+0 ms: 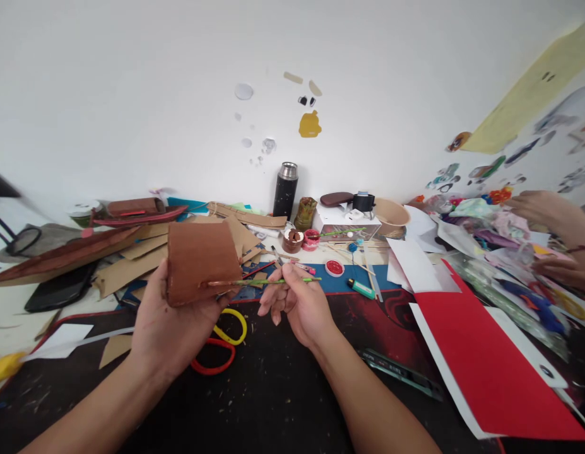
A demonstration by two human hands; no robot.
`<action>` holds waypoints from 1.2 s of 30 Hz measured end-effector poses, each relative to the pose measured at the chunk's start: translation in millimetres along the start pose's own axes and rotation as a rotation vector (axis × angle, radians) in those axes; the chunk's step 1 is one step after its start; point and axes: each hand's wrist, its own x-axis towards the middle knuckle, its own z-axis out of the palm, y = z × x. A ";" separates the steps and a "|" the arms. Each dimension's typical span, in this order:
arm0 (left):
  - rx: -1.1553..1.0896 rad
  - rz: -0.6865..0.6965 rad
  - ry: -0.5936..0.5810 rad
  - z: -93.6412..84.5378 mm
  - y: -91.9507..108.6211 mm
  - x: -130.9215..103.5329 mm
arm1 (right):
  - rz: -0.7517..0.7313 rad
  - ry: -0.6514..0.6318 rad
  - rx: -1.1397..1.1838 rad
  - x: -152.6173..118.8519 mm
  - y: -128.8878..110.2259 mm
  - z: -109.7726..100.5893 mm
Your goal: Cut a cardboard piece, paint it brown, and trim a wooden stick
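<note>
My left hand holds up a brown-painted, curved box-like piece, its fingers and palm under and behind it. In my right hand a thin paintbrush with a green handle is pinched between thumb and fingers. The brush lies level, and its bristle end meets the lower part of the brown face. Just below, yellow and red scissor handles show on the dark mat; the blades are out of sight. Beyond my right hand stand a pot of brown paint and a pot of red paint.
Cardboard scraps and a long brown-painted piece lie left. A black flask stands by the wall. Green cutter and red sheet lie right. Another person's hands reach over cluttered materials at far right.
</note>
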 end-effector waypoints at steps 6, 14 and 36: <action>0.064 0.009 -0.028 -0.3 -3.6 -2.0 | 0.034 -0.047 -0.028 -2.1 3.2 3.0; 0.065 0.026 -0.025 -2.2 -3.0 -1.1 | -0.009 0.023 -0.021 -0.7 0.6 1.9; 0.020 0.025 0.023 3.2 -1.6 -2.4 | -0.063 0.148 -0.024 3.9 -10.1 -5.4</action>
